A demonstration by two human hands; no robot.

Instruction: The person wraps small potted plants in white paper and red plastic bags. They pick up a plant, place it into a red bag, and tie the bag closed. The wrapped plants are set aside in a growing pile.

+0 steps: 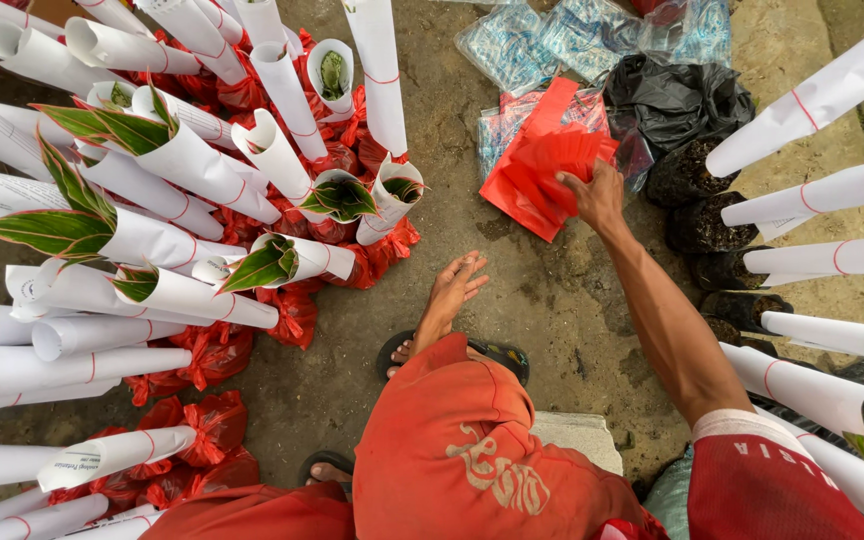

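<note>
Knee (pixel 452 450): yours, in orange cloth, nearest the camera.
Left hand (pixel 452 290): your fingers hang loose and spread above the sandal (pixel 497 358), grasping nothing.
Right hand (pixel 595 198): you reach forward, fingers closed on the red bags (pixel 542 165).
Red bags: on the ground beside the black bag (pixel 677 100).
Wrapped plants (pixel 192 160): paper cones, left and right of you.

Soft, even daylight fills the scene, bright without glare, and shadows are faint, only pooling under the knee near the middle. The picture is sharp across the centre. Wide-angle distortion fans the white paper cones (pixel 182 160) outward toward the left and right edges.
</note>
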